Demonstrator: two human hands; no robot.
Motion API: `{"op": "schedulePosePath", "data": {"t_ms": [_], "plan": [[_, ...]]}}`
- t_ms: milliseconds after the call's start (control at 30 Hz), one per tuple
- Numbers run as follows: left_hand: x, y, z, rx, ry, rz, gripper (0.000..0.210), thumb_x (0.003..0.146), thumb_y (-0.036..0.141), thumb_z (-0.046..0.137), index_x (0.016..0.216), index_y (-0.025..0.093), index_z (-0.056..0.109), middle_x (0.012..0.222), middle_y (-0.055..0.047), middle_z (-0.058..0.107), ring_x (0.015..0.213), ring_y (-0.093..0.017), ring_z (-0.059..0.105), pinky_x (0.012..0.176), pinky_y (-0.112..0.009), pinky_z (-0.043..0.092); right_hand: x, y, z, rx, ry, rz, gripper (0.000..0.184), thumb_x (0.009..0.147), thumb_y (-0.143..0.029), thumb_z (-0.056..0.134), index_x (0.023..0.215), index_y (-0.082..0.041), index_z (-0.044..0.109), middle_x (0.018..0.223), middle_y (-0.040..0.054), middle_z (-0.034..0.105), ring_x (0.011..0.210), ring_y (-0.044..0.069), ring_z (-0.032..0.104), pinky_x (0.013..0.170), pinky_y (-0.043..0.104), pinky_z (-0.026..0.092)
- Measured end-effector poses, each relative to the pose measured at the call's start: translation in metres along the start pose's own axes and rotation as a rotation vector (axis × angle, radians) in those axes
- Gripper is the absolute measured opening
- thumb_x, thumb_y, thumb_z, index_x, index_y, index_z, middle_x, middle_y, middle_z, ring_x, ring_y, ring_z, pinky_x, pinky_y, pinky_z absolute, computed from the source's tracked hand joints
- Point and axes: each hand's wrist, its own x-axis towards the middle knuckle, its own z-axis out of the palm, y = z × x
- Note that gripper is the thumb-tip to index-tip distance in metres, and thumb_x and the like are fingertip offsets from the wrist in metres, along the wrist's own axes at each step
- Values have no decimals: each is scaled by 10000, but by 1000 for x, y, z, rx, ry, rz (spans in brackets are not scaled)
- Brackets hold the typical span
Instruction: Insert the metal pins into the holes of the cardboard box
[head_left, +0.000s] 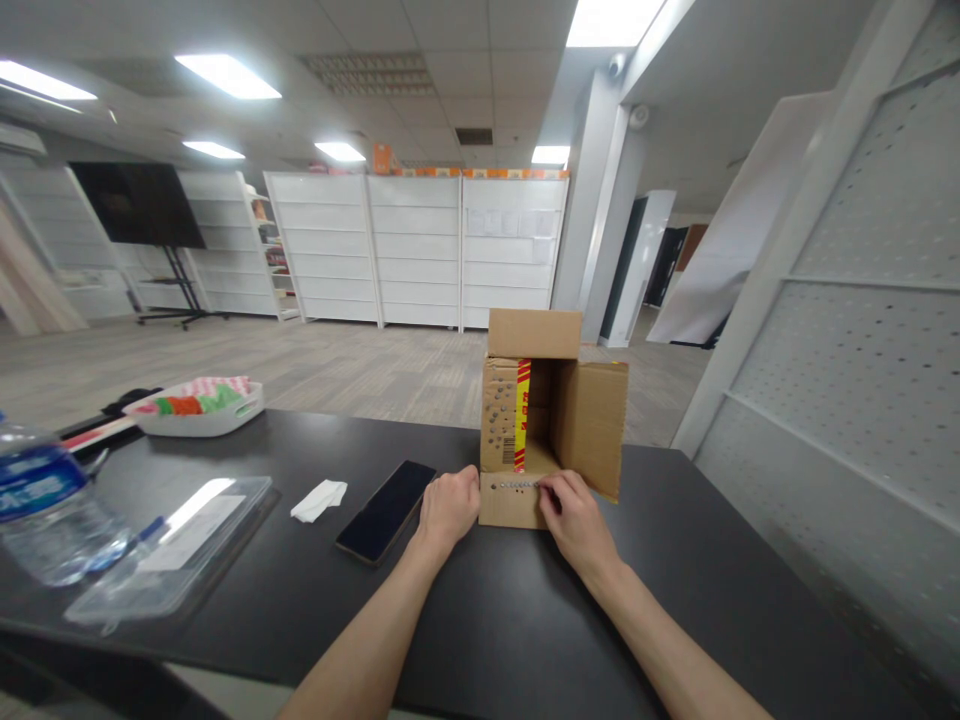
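An open cardboard box [571, 410] lies on its side on the black table, its opening facing me and its flaps spread. Small round grey studs [517, 486] form a row across the lower flap. More studs [499, 405] are scattered over the left flap, beside a red and yellow tape strip [523, 415]. My left hand [450, 508] is closed at the lower flap's left edge, gripping the box there. With fingertips pinched together, my right hand [576, 515] touches the lower flap at the right end of the row. Whatever sits between those fingertips is hidden.
A phone [386, 512] lies left of my left hand, with a crumpled white tissue [319, 500] beyond it. Further left are a clear plastic case [180, 550] and a water bottle [52, 510]. A white basket [196, 420] stands at the table's back left.
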Motion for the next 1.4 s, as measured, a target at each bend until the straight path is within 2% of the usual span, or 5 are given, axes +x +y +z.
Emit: {"op": "schedulePosePath", "data": {"t_ms": [500,900,1233,1400], "plan": [[-1,2,-4,-16,-42,-41,336,926,262,295,910,235,630,892,-66,710,864,-211,670,709,-271,420,0,-3,-1,-11,27,7,140,906,-154,418,957,-193,542,867,76,599,823,225,570,748,366,484],[-1,1,-2,-1,-9,-10,341,920,259,283,875,232,621,857,-69,712,834,-233,678,669,-282,422,1,-10,-3,29,-26,-69,156,911,-127,413,976,-196,537,886,74,605,845,228,566,742,366,473],[-1,2,-3,-15,-34,-32,336,929,264,289,899,234,622,889,-71,712,851,-217,675,691,-278,417,3,-13,-5,12,-16,-63,168,901,-136,415,977,-196,552,872,79,620,825,231,576,720,371,481],[-1,2,-3,-16,-41,-47,331,930,264,296,905,230,624,896,-75,712,857,-214,674,700,-275,417,3,-16,-6,8,-53,-89,189,889,-122,431,1010,-191,559,898,85,635,859,238,580,749,382,489]]}}
